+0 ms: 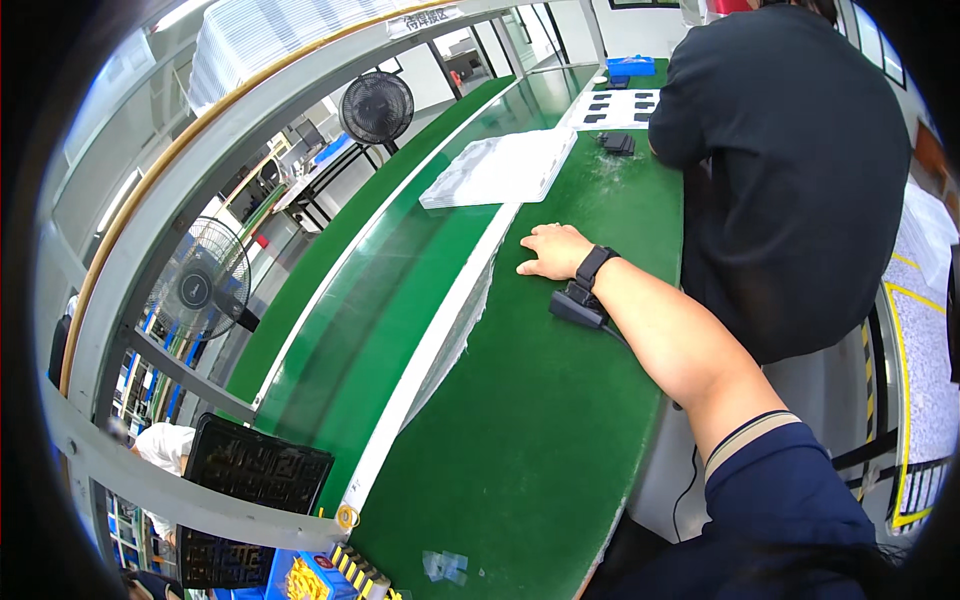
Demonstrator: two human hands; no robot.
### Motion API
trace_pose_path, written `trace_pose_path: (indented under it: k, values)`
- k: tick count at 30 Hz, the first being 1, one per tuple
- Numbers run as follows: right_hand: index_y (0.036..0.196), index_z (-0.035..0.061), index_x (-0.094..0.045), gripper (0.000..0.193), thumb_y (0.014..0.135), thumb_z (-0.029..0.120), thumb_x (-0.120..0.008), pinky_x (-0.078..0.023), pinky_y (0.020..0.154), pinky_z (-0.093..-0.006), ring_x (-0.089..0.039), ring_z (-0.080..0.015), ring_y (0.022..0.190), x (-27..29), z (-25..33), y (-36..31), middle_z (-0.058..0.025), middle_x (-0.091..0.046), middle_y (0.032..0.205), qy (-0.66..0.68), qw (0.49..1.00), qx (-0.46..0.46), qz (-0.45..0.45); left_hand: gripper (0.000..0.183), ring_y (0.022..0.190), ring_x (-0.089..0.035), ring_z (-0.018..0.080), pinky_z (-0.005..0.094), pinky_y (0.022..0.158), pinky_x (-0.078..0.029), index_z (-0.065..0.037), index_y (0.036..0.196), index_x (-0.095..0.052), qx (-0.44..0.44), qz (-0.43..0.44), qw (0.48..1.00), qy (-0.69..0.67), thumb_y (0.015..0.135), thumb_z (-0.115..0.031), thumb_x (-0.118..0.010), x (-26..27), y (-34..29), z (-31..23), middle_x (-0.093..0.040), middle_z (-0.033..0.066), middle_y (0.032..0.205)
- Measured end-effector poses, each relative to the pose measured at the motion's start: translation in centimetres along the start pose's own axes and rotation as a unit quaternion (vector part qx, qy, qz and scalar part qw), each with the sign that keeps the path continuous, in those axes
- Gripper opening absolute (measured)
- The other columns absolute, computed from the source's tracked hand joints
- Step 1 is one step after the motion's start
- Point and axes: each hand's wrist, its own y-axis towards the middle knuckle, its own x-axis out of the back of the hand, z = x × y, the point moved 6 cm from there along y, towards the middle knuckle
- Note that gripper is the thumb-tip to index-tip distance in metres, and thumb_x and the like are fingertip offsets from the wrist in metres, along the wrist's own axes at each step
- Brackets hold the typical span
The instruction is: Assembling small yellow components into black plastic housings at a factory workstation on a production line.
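My right hand (553, 252) lies flat, palm down, on the green table mat (520, 450), close to the white rail (440, 330) of the conveyor. It holds nothing. A black strap (594, 266) circles the wrist. Beside the strap, a small black device (577, 306) with a cable rests on the mat. My forearm comes in from the lower right, with a dark blue sleeve at the elbow. My left hand is out of the picture.
A person in a black top (790, 170) stands at the table's far right. Near them lie a stack of clear plastic trays (500, 168), small black parts on a white sheet (622, 104) and a blue box (631, 66). A black tray (255, 465) and two fans (377, 108) are on the left.
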Motion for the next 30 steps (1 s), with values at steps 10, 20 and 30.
trace_pose_path:
  k: [10,20,30]
  values:
    - [0.123,0.0067,-0.052,0.057,0.08,0.044,-0.058,-0.028,0.103,-0.0402,-0.038,-0.0306,0.124,0.2,-0.5,-0.2,-0.019,-0.043,0.131,0.029,0.999,0.0,-0.03,0.018,0.047,-0.044,0.0104,0.019,0.039,-0.031,0.0,0.099,-0.054,0.011,-0.008,1.0,-0.008,0.085,-0.01,-0.058,-0.4,0.4,0.1,-0.052,0.0045,0.065]
    - [0.105,0.0063,-0.062,0.045,0.079,0.043,-0.059,-0.045,0.088,-0.0428,-0.056,-0.0315,0.104,0.9,-1.6,2.3,-0.0162,-0.06,0.107,-0.023,0.996,-0.003,-0.091,0.014,0.046,-0.044,0.011,0.0199,0.039,-0.033,-0.003,0.098,-0.055,0.03,-0.02,0.999,-0.015,0.086,-0.01,-0.057,0.3,0.4,0.5,-0.052,0.0048,0.066]
    - [0.098,0.0064,-0.066,0.039,0.078,0.039,-0.06,-0.046,0.088,-0.0404,-0.058,-0.031,0.101,4.3,-11.5,7.1,-0.016,-0.062,0.106,-0.084,0.977,-0.152,-0.122,0.023,0.075,-0.057,0.0136,0.0205,0.062,-0.049,0.003,0.102,-0.054,0.106,0.003,0.99,-0.087,0.082,-0.007,-0.061,4.7,0.1,1.7,-0.059,0.009,0.089]
